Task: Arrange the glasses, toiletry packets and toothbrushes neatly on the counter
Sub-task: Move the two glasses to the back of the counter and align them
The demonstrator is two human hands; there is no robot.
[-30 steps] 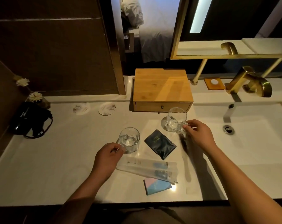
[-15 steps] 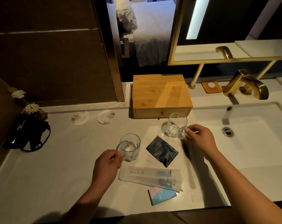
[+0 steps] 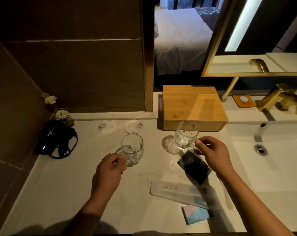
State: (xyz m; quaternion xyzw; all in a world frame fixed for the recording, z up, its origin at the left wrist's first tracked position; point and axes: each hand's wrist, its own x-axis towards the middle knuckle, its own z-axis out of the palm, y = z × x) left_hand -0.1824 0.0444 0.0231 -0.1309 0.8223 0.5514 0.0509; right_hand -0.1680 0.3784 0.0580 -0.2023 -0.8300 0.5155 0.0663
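Observation:
Two clear glass mugs are on the white counter [image 3: 59,184]. My left hand [image 3: 108,171] grips the handle of the left glass [image 3: 132,150]. My right hand [image 3: 212,154] pinches the handle of the right glass [image 3: 186,135], which is tilted and lifted in front of the wooden box [image 3: 193,104]. A dark toiletry packet [image 3: 193,167] lies below my right hand. Wrapped toothbrushes [image 3: 180,191] in a clear sleeve lie nearer the front edge, and a blue and pink packet [image 3: 195,213] sits below them.
Two round paper coasters [image 3: 134,126] lie near the back wall. A black hair dryer [image 3: 56,138] and small white flowers [image 3: 61,114] occupy the left corner. The sink basin [image 3: 271,159] and gold faucet [image 3: 283,99] are at the right. An orange soap dish [image 3: 243,100] sits behind.
Both glasses have moved up and away from me toward the coasters, and the right glass is now raised and tilted. The camera view has shifted upward.

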